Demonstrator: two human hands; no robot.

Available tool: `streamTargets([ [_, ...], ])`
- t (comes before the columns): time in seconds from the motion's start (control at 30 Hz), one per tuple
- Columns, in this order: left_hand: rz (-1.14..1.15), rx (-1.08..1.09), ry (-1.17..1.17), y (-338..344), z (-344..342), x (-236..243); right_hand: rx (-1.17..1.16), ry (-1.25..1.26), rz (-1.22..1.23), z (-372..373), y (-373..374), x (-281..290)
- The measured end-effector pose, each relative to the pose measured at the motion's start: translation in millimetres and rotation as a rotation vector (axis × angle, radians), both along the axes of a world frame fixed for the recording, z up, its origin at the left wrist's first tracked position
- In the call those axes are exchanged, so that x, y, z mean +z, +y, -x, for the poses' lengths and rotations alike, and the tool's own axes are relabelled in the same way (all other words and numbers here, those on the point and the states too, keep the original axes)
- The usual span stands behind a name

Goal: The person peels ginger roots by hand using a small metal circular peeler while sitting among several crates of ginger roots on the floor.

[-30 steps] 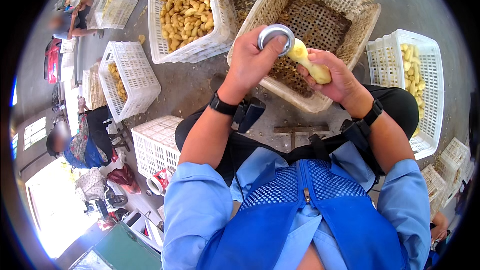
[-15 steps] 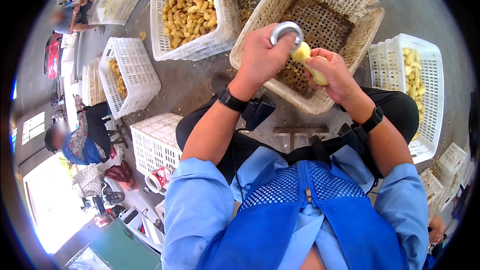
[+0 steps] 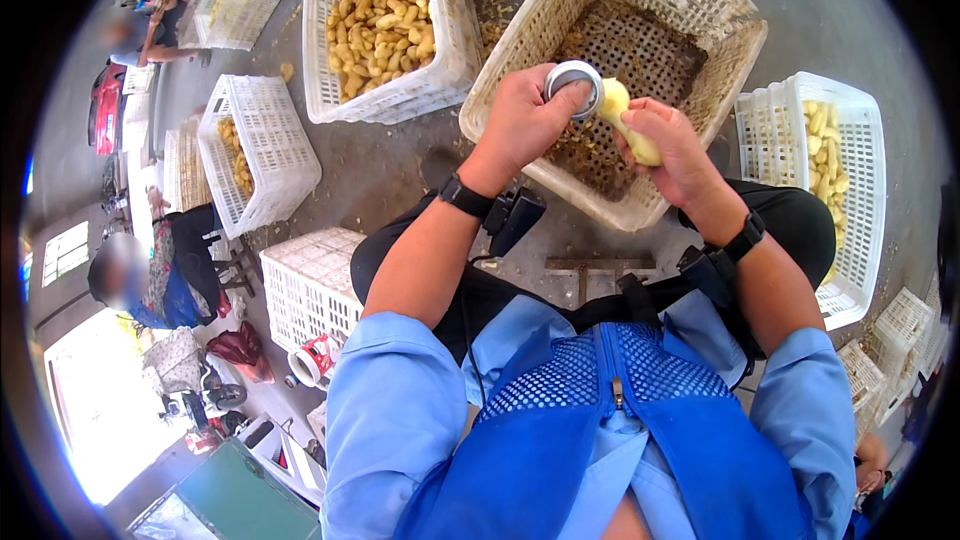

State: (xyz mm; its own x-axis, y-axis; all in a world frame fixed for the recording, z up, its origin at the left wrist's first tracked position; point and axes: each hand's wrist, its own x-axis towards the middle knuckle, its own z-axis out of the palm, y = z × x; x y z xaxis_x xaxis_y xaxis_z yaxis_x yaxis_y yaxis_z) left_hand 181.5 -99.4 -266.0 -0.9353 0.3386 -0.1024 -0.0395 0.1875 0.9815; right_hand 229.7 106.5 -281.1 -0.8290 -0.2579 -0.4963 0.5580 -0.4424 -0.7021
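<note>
My left hand (image 3: 525,122) is closed around a shiny, ring-shaped metal scraper (image 3: 577,68), its thumb lying across the ring. In my right hand (image 3: 672,148) is a pale yellow piece of ginger (image 3: 613,100), gripped at its lower end between thumb and fingers. The ginger's upper end meets or nearly meets the ring; exact contact is hard to tell. Both hands are over the near side of a dirty off-white plastic crate (image 3: 500,45). Dark, damp scraps (image 3: 650,50) cover much of that crate's perforated bottom.
A white crate (image 3: 315,50) of brownish-yellow ginger stands at the upper left, another (image 3: 265,130) below it. To my right is a crate (image 3: 870,210) with paler pieces. An upturned crate (image 3: 310,280) sits by my left knee. Other people (image 3: 165,270) sit at the far left.
My left hand has turned the metal ring so that more of its face shows. The ginger has shifted slightly upward and right against it. My right hand has barely moved.
</note>
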Motion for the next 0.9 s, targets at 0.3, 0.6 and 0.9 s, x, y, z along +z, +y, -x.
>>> streamTargets([
  [0.3,-0.061,-0.08,-0.115,-14.9,7.2,-11.0,0.039,-0.081,0.028,-0.7,-6.3,-8.8],
  [0.6,-0.164,-0.017,-0.199,-32.1,15.9,-11.0,0.076,-0.079,0.16,0.0,0.3,-5.7],
  [0.9,-0.024,0.039,-0.22,-28.9,18.8,2.8,0.192,0.019,0.124,-1.7,1.8,-3.1],
])
